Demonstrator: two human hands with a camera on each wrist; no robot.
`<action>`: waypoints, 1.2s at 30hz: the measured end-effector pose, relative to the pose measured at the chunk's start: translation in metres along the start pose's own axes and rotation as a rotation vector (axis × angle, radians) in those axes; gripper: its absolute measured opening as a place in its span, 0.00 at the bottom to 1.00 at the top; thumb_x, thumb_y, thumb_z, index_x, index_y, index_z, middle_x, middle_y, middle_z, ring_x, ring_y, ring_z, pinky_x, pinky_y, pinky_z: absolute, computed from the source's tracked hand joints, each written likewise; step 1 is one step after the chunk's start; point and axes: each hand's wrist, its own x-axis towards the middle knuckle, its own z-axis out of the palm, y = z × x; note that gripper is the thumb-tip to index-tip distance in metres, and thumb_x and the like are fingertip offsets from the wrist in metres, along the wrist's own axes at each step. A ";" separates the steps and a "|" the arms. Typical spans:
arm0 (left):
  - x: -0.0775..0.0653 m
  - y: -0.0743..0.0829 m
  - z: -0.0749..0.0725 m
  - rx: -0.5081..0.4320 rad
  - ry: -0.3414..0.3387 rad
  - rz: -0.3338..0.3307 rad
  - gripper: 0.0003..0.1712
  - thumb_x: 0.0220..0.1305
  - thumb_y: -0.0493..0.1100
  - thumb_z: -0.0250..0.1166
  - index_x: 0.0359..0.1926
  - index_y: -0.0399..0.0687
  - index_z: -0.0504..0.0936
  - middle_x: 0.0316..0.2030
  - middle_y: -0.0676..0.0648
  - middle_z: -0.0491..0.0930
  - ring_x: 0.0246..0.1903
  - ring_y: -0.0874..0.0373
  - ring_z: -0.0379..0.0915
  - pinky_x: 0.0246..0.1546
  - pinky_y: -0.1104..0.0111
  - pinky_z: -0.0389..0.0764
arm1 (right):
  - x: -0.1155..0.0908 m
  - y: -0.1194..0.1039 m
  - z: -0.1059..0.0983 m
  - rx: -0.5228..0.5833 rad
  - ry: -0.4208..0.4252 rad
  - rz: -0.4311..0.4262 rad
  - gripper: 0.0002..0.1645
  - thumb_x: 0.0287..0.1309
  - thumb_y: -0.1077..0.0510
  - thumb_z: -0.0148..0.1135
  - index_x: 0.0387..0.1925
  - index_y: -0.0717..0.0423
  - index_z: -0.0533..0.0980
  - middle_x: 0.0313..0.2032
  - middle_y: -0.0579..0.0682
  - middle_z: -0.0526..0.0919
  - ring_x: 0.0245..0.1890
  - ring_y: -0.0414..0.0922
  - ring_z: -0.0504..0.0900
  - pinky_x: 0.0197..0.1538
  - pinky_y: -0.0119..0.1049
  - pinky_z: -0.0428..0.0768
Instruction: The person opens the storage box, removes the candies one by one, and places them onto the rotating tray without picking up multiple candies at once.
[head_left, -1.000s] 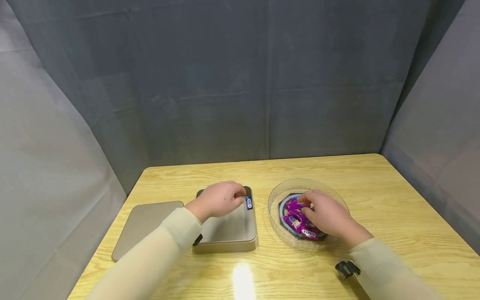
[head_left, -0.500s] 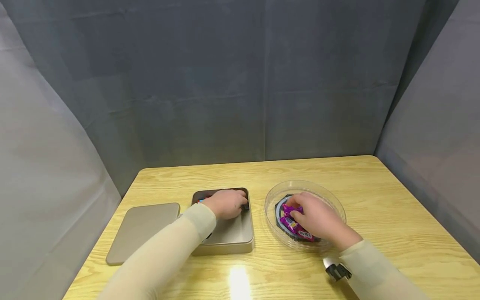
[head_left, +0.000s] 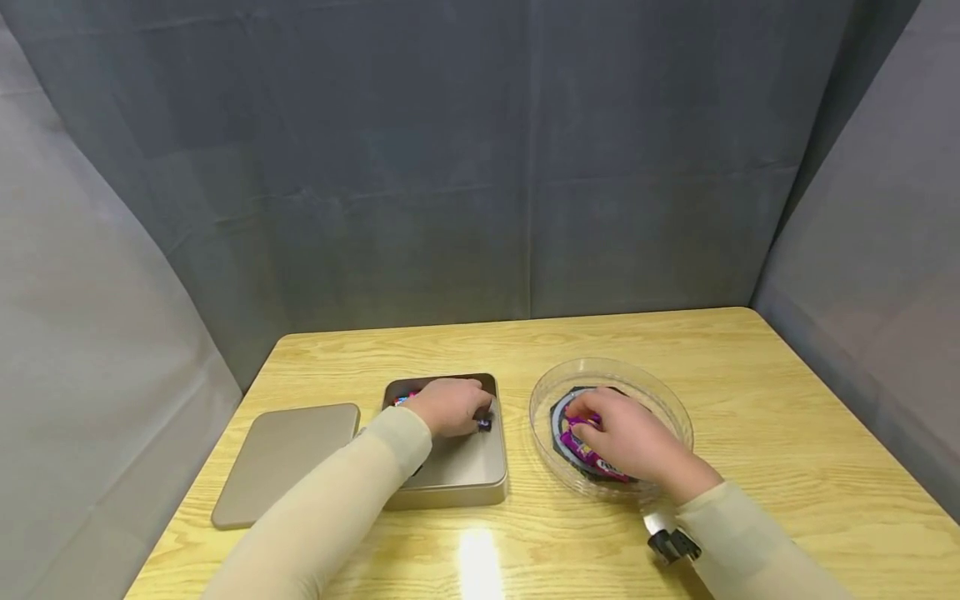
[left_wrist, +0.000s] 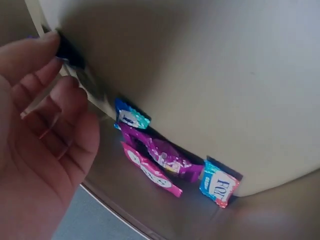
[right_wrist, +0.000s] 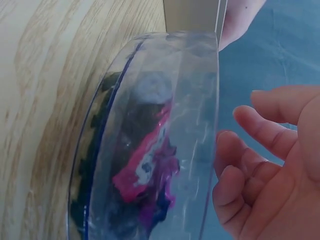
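My left hand (head_left: 453,407) reaches into a shallow metal tin (head_left: 450,497). Its thumb and fingertips pinch a dark blue wrapped candy (left_wrist: 70,54) close to the tin's wall. Along the tin's inner edge lie several other candies, among them a purple one (left_wrist: 162,152), a pink one (left_wrist: 151,170) and a blue-and-red one (left_wrist: 219,184). My right hand (head_left: 633,433) hovers over a clear round bowl (right_wrist: 200,55), fingers loosely bent, thumb apart, nothing between them in the right wrist view. Below it, purple and pink wrapped candies (head_left: 581,450) lie in the bowl, partly hidden by the hand.
A flat metal lid (head_left: 288,458) lies on the wooden table (head_left: 555,550) left of the tin. Grey cloth (head_left: 420,167) stands behind the table, with paler cloth panels at both sides.
My left hand has lowered into the tin with the blue candy, which now shows lower beneath the fingers. The right hand stays over the bowl, shifted slightly left in the view.
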 end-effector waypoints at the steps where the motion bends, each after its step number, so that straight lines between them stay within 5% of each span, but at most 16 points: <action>1: -0.001 -0.001 0.000 0.003 -0.002 -0.007 0.05 0.58 0.45 0.66 0.33 0.59 0.77 0.30 0.57 0.72 0.26 0.63 0.67 0.29 0.69 0.74 | 0.000 -0.001 0.000 0.003 0.001 -0.002 0.10 0.59 0.54 0.63 0.42 0.48 0.78 0.42 0.44 0.79 0.41 0.39 0.75 0.46 0.46 0.78; 9: -0.012 -0.003 -0.003 -0.043 0.032 -0.061 0.07 0.63 0.43 0.58 0.28 0.58 0.74 0.24 0.57 0.72 0.23 0.62 0.64 0.25 0.68 0.70 | 0.002 -0.004 0.001 0.021 -0.001 -0.005 0.08 0.59 0.53 0.62 0.41 0.47 0.78 0.39 0.43 0.80 0.38 0.39 0.75 0.44 0.46 0.78; 16: -0.031 0.008 -0.027 -0.077 0.195 -0.055 0.03 0.65 0.44 0.57 0.37 0.59 0.77 0.31 0.57 0.70 0.26 0.63 0.65 0.27 0.68 0.72 | 0.003 -0.007 0.003 0.045 0.009 -0.035 0.10 0.59 0.53 0.62 0.43 0.43 0.75 0.37 0.41 0.79 0.34 0.37 0.74 0.40 0.42 0.77; 24: -0.054 0.033 -0.056 -0.233 0.292 0.004 0.03 0.65 0.44 0.58 0.34 0.58 0.76 0.27 0.61 0.73 0.23 0.66 0.65 0.25 0.70 0.71 | 0.003 -0.018 -0.001 0.051 0.020 -0.051 0.15 0.59 0.51 0.62 0.47 0.45 0.74 0.35 0.38 0.78 0.31 0.37 0.72 0.38 0.40 0.76; 36: -0.061 0.074 -0.060 -0.371 0.343 -0.001 0.05 0.65 0.46 0.62 0.40 0.59 0.74 0.27 0.64 0.73 0.24 0.70 0.67 0.25 0.74 0.73 | -0.006 -0.044 0.001 0.255 -0.011 -0.109 0.14 0.61 0.55 0.61 0.47 0.43 0.70 0.38 0.41 0.79 0.28 0.38 0.75 0.31 0.36 0.77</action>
